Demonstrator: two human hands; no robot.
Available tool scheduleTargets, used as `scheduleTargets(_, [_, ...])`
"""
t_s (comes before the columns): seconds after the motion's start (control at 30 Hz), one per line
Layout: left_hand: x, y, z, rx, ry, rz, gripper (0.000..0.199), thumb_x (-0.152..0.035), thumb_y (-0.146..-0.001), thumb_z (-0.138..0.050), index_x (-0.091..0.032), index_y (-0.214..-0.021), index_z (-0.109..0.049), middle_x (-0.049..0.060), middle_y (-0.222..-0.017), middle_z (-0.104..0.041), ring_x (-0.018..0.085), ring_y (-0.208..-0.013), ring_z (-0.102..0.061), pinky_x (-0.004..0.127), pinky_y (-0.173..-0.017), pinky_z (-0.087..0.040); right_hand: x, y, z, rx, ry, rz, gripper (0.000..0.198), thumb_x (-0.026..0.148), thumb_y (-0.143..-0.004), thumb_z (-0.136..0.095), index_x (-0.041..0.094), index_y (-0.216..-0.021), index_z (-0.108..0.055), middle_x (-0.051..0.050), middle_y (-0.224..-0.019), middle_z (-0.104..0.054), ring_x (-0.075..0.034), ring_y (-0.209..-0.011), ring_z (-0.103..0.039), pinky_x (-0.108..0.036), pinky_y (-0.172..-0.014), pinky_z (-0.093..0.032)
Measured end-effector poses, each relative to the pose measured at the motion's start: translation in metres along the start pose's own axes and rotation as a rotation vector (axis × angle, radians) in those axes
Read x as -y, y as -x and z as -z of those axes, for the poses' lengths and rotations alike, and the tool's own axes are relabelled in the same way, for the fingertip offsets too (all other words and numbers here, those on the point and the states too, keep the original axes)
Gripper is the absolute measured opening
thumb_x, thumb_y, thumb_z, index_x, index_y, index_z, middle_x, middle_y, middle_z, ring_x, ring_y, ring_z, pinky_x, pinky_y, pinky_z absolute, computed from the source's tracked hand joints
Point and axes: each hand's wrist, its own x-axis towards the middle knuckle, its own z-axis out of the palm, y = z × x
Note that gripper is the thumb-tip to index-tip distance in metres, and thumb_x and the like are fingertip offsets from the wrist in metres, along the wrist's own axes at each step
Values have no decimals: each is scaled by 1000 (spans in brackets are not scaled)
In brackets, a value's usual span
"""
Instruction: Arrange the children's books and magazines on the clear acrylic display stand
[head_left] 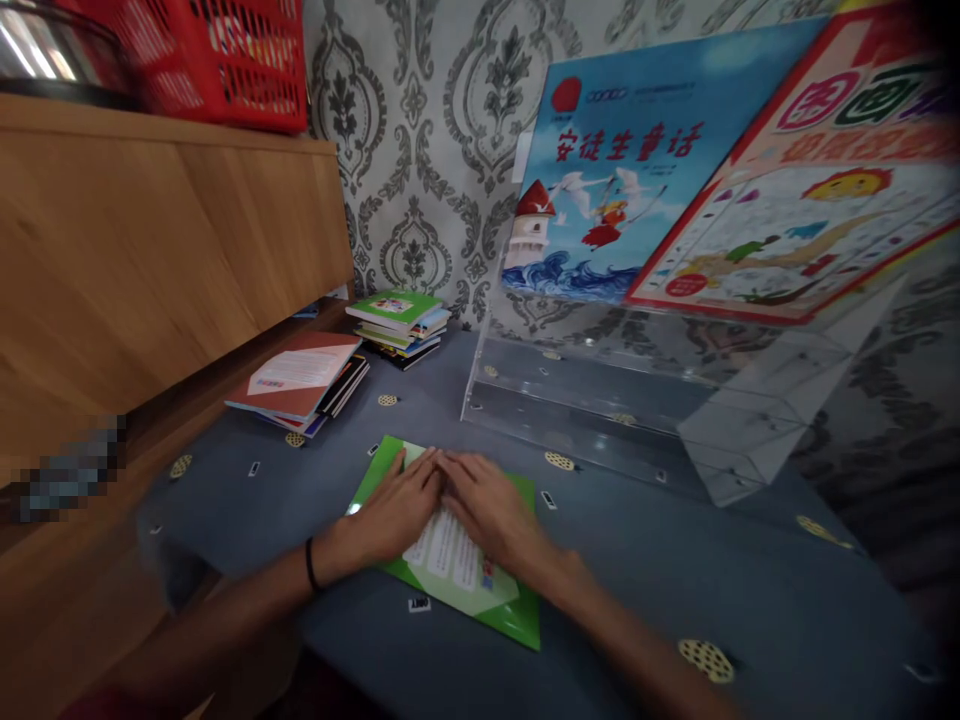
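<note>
A green book (495, 600) lies on the blue-grey tablecloth in front of me, with a pale printed panel facing up. My left hand (401, 505) rests flat on its upper left part, fingers stretched out. From the other side my right hand (491, 505) lies flat on the upper middle of the cover. The fingertips of both hands meet near the book's far edge. Neither hand grasps anything. Part of the cover is hidden beneath them. A black band circles my left wrist.
A clear acrylic stand (757, 440) holds a blue storybook (600, 190) and a red-bordered picture book (810, 220). Two book piles, one topped by a brown book (304, 375), one by a green book (396, 308), sit back left. A red basket (217, 60) stands on a wooden cabinet (165, 230).
</note>
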Motion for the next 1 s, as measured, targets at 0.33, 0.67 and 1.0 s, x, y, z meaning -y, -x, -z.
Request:
scheduleTargets(0.33, [25, 20, 6, -60, -209, 96, 47, -18, -103, -28, -10, -147, -45, 19, -154, -47, 29, -146, -41, 58, -115, -38, 9, 15, -38, -36, -66, -15, 55, 27, -103, -40, 12, -156, -34, -21, -157, -43, -31, -147, -39, -54, -118, -40])
scheduleTargets(0.67, [46, 35, -2, -190, -216, 163, 48, -25, -104, -29, -11, -144, -50, 19, -151, -51, 30, -141, -49, 58, -109, -45, 20, 9, -17, 110, -14, -130, 57, 39, -105, -41, 6, -151, -41, -22, -157, -42, -31, -150, -32, -52, -123, -29])
scheduleTargets(1.0, [44, 34, -2, -188, -167, 185, 50, -26, -102, -29, -11, -144, -51, 19, -152, -50, 32, -142, -48, 62, -110, -42, -7, 57, 3, 75, -6, -354, 64, 47, -104, -40, 7, -155, -37, -21, -160, -36, -32, -151, -29, -55, -123, -28])
